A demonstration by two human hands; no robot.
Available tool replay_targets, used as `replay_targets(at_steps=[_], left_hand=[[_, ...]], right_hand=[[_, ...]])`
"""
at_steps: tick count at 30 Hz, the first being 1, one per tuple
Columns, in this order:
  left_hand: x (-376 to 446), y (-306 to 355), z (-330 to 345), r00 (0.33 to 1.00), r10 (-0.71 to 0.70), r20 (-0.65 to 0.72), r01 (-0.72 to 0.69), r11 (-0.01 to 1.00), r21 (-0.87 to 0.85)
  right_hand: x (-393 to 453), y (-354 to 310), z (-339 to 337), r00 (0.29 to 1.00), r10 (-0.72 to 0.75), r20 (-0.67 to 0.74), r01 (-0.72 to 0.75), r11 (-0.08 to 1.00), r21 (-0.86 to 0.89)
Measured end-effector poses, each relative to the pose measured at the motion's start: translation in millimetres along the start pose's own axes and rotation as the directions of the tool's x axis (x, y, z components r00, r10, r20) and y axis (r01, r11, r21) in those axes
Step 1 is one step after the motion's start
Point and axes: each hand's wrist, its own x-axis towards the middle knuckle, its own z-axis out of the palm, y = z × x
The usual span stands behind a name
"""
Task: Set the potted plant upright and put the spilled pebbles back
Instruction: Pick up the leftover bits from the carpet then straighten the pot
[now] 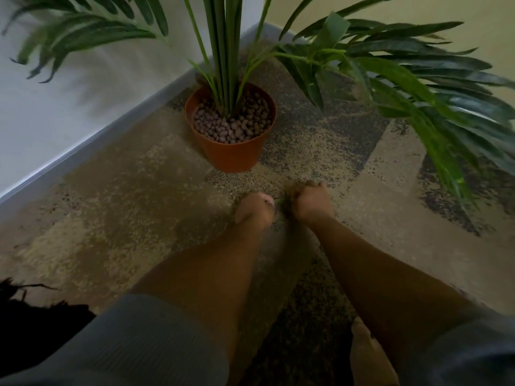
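Since the pot stands up: your potted plant [230, 126] is already upright on the floor [117, 190], near the corner of the walls. That part looks done.
Pebbles in the pot: brown pebbles [231, 126] fill the top of the orange pot, all around the green stems.
Pebbles on the floor: you can't easily pick any out. The floor is speckled and the picture is blurry, so a few small ones could hide there.
Your left hand: your left hand [255, 208] is low over the floor, just in front of the pot, with its fingers curled under. Whether it holds a pebble, you cannot tell.
Your right hand: your right hand [309, 203] is right beside the left one, curled like a fist. Something thin and green shows between your hands, but what it is stays unclear.
What is left: probably just the last bits. If your hands hold pebbles, drop them in the pot.
Around it: long green leaves [418, 79] hang over the floor on your right.
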Motion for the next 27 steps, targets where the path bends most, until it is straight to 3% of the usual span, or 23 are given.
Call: replay_targets(at_steps=[6,9,14,18,21,24,27], left_hand=[[2,-8,-12,0.995,-0.057,-0.087,0.039,0.981,-0.19],[-1,-11,-20,0.983,-0.057,-0.177,0.009,0.965,-0.263],[-11,-15,-41,0.927,-0.02,-0.376,-0.177,0.858,-0.482],[-17,-17,-60,0.867,0.006,-0.498,-0.296,0.81,-0.506],[-21,-13,-75,0.822,-0.02,-0.569,-0.348,0.773,-0.53],[-22,-2,-93,0.795,-0.109,-0.597,-0.396,0.652,-0.646],[-18,7,-110,0.775,-0.175,-0.608,-0.409,0.594,-0.692]], right_hand=[[0,-4,-7,0.996,-0.057,-0.062,0.059,0.997,0.041],[0,-9,-12,0.985,-0.116,-0.126,0.136,0.977,0.162],[5,-25,-28,0.942,-0.214,-0.257,0.3,0.882,0.364],[4,-44,-38,0.866,-0.278,-0.416,0.445,0.806,0.389],[8,-65,-47,0.844,-0.277,-0.459,0.486,0.757,0.438],[13,-81,-58,0.831,-0.21,-0.516,0.484,0.731,0.481],[20,-90,-68,0.847,0.046,-0.529,0.332,0.731,0.596]])
